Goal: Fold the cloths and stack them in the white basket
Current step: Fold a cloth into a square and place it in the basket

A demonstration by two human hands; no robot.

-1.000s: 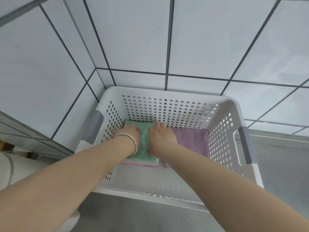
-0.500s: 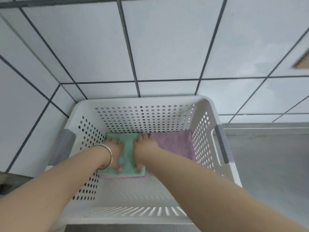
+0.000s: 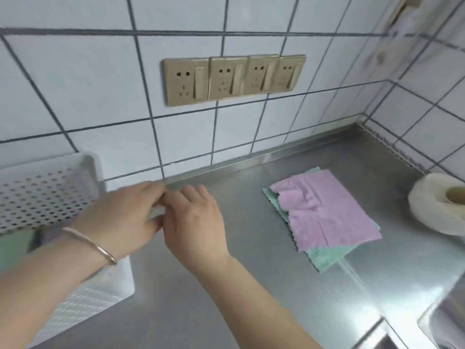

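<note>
The white basket (image 3: pixel 47 187) stands at the left edge of the steel counter, and a strip of green cloth (image 3: pixel 13 248) shows inside it. My left hand (image 3: pixel 118 217), with a bracelet on the wrist, hovers over the basket's right rim with relaxed fingers and holds nothing. My right hand (image 3: pixel 196 222) is beside it above the counter, also empty, its fingers loose. To the right, a pink cloth (image 3: pixel 324 210) lies unfolded and rumpled on top of a green cloth (image 3: pixel 324 258) on the counter.
A roll of white paper (image 3: pixel 440 205) sits at the right by the side wall. A row of gold sockets (image 3: pixel 234 79) is on the tiled back wall. A sink edge (image 3: pixel 427 323) shows at the lower right.
Both hands have come up out of the basket, leaving the folded green cloth inside. The view has swung right, and the cloths on the counter are now in sight.
</note>
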